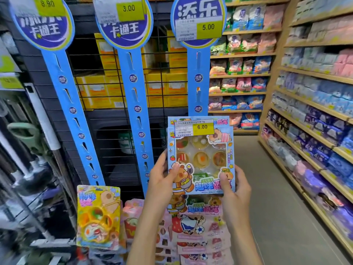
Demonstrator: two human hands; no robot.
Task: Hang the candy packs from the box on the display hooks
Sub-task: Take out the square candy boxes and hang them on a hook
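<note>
Both hands, left hand and right hand, grip the candy pack by its bottom corners; looks light, stiff-ish card, so hold the edges, not the plastic window.

Glossy card and clear plastic

Held candy pack: printed card, shiny clear blister. Display strips: smooth blue plastic. Shelves: matt pale wood.

Light-blue cardboard candy pack, clear window over round jelly cups, yellow 6.00 price label on top, upright, in front of rightmost blue display strip, hooks bare.
</note>
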